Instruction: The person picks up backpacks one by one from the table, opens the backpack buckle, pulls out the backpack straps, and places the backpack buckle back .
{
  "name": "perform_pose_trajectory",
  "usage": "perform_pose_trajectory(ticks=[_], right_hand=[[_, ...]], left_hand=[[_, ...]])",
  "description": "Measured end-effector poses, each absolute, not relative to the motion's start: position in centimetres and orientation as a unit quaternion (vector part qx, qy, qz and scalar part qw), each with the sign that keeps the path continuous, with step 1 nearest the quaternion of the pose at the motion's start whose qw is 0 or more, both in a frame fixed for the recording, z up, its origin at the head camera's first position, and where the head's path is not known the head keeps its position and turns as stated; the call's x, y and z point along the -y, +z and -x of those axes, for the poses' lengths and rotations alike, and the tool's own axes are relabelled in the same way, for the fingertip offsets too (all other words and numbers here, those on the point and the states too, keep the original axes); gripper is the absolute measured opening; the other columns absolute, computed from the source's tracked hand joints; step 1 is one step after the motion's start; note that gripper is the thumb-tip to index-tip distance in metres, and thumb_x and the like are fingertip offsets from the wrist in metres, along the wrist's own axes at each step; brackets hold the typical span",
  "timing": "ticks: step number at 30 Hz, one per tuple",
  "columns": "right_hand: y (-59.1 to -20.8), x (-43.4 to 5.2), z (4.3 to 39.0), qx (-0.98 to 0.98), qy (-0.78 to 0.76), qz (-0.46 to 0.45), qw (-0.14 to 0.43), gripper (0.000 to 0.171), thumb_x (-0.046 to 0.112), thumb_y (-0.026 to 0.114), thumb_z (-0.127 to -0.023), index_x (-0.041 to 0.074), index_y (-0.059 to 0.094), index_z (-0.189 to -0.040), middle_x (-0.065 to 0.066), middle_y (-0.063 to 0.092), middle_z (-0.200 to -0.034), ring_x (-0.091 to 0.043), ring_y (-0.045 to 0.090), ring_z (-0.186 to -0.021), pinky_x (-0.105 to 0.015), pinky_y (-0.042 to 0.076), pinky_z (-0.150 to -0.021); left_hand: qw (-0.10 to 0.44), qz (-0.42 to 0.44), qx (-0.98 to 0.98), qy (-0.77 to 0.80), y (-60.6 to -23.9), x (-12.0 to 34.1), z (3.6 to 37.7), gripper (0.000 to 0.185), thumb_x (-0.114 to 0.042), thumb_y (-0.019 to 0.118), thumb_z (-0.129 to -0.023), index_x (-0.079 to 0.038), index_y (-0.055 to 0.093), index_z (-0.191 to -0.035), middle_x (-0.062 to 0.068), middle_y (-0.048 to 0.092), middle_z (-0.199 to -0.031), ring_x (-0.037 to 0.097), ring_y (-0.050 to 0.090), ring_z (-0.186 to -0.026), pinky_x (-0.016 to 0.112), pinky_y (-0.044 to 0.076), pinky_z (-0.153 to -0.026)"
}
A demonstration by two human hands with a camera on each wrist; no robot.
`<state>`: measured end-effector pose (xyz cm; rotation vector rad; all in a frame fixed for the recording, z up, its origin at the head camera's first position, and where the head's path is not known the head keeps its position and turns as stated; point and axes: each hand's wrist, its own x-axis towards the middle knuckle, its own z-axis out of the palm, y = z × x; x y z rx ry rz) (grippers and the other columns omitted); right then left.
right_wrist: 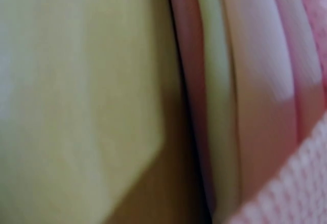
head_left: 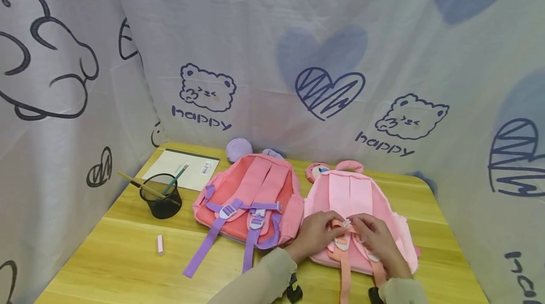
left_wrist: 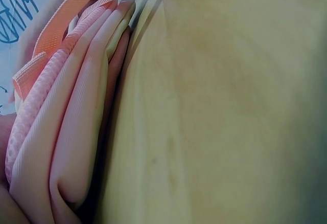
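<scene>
Under hands: buckle (mostly covered).

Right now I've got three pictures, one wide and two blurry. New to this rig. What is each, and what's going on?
No machine here: a person works with bare hands and wears three cameras. The wide picture comes from the head camera. It shows a wooden table with a light pink backpack and a darker pink backpack with purple straps, both lying straps up. The left hand and right hand pinch a small buckle on the light backpack's straps. Also there: a mesh pen cup, a notebook and a small pink eraser. The blurry pictures come from the wrist cameras, pressed close to pink fabric and tabletop.
</scene>
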<state>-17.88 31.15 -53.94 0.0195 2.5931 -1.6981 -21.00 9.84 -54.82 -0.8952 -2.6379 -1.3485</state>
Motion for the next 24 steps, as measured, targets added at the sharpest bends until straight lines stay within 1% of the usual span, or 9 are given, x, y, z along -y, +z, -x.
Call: perform_pose_trajectory(ticks=[4, 5, 6, 8, 10, 13, 17, 20, 24], right_hand=[[-54.21, -31.26, 17.83, -0.851, -0.525, 0.022, 0.004, 0.031, 0.029, 0.071, -0.1, 0.007, 0.072, -0.121, 0.001, 0.074, -0.101, -0.005, 0.064, -0.083, -0.023, 0.053, -0.07], [-54.29, -31.28, 17.83, -0.853, -0.521, 0.029, -0.001, 0.03, 0.027, 0.073, -0.098, 0.006, 0.073, -0.12, 0.0, 0.075, -0.103, -0.005, 0.065, -0.089, -0.023, 0.054, -0.075], [-54.38, -31.3, 17.83, -0.854, -0.519, 0.033, -0.004, 0.029, 0.026, 0.074, -0.098, 0.007, 0.073, -0.119, -0.001, 0.075, -0.103, -0.005, 0.066, -0.09, -0.023, 0.054, -0.078], [-54.45, -31.32, 17.8, -0.858, -0.513, 0.036, -0.01, 0.027, 0.025, 0.074, -0.098, 0.006, 0.073, -0.118, -0.003, 0.074, -0.102, -0.006, 0.066, -0.089, -0.023, 0.054, -0.078], [-54.5, -31.33, 17.82, -0.859, -0.511, 0.027, -0.015, 0.027, 0.025, 0.073, -0.098, 0.006, 0.072, -0.117, -0.003, 0.073, -0.1, -0.006, 0.065, -0.085, -0.024, 0.054, -0.075], [-54.4, -31.32, 17.84, -0.864, -0.503, 0.008, -0.016, 0.029, 0.029, 0.072, -0.099, 0.006, 0.071, -0.117, -0.004, 0.072, -0.1, -0.007, 0.064, -0.082, -0.024, 0.054, -0.072], [-54.23, -31.27, 17.92, -0.869, -0.495, -0.016, -0.013, 0.034, 0.035, 0.073, -0.098, 0.007, 0.071, -0.118, -0.007, 0.072, -0.104, -0.007, 0.063, -0.083, -0.023, 0.053, -0.073], [-54.21, -31.26, 17.97, -0.871, -0.49, -0.021, -0.012, 0.035, 0.037, 0.073, -0.098, 0.008, 0.072, -0.117, -0.008, 0.073, -0.104, -0.007, 0.063, -0.081, -0.023, 0.052, -0.073], [-54.4, -31.32, 18.02, -0.876, -0.482, -0.021, -0.016, 0.032, 0.035, 0.072, -0.099, 0.007, 0.072, -0.114, -0.008, 0.073, -0.101, -0.007, 0.063, -0.079, -0.023, 0.052, -0.07]], left_hand=[[0.026, 0.287, 0.853, -0.435, -54.75, -9.88, 20.92, 0.024, -0.043, 0.075, -0.094, -0.025, 0.074, -0.111, -0.014, 0.062, -0.082, -0.004, 0.048, -0.072, 0.014, 0.04, -0.067], [0.025, 0.286, 0.853, -0.435, -54.75, -9.88, 20.91, 0.025, -0.043, 0.075, -0.094, -0.025, 0.074, -0.111, -0.014, 0.062, -0.083, -0.004, 0.049, -0.073, 0.014, 0.041, -0.068], [0.024, 0.284, 0.854, -0.436, -54.75, -9.86, 20.91, 0.025, -0.043, 0.076, -0.094, -0.025, 0.073, -0.111, -0.014, 0.064, -0.085, -0.004, 0.051, -0.074, 0.014, 0.042, -0.069], [0.015, 0.28, 0.851, -0.444, -54.73, -9.79, 20.89, 0.027, -0.043, 0.076, -0.094, -0.025, 0.071, -0.113, -0.013, 0.066, -0.09, -0.004, 0.056, -0.079, 0.014, 0.045, -0.073], [0.001, 0.274, 0.843, -0.463, -54.82, -9.72, 20.92, 0.029, -0.042, 0.078, -0.093, -0.024, 0.069, -0.114, -0.012, 0.069, -0.095, -0.003, 0.06, -0.084, 0.015, 0.048, -0.077], [-0.018, 0.259, 0.829, -0.495, -54.94, -9.63, 20.98, 0.033, -0.037, 0.082, -0.089, -0.023, 0.064, -0.113, -0.01, 0.068, -0.098, -0.001, 0.061, -0.086, 0.016, 0.049, -0.078], [-0.009, 0.242, 0.823, -0.514, -54.93, -9.64, 21.01, 0.039, -0.034, 0.088, -0.084, -0.017, 0.058, -0.102, -0.003, 0.059, -0.089, 0.002, 0.05, -0.075, 0.017, 0.043, -0.068], [0.018, 0.248, 0.828, -0.503, -54.83, -9.75, 20.9, 0.037, -0.032, 0.09, -0.08, -0.014, 0.06, -0.091, 0.0, 0.054, -0.082, 0.003, 0.043, -0.07, 0.017, 0.038, -0.065], [0.037, 0.25, 0.849, -0.465, -54.52, -10.05, 20.69, 0.026, -0.034, 0.091, -0.078, -0.021, 0.069, -0.075, -0.005, 0.057, -0.076, 0.001, 0.043, -0.07, 0.016, 0.037, -0.066]])
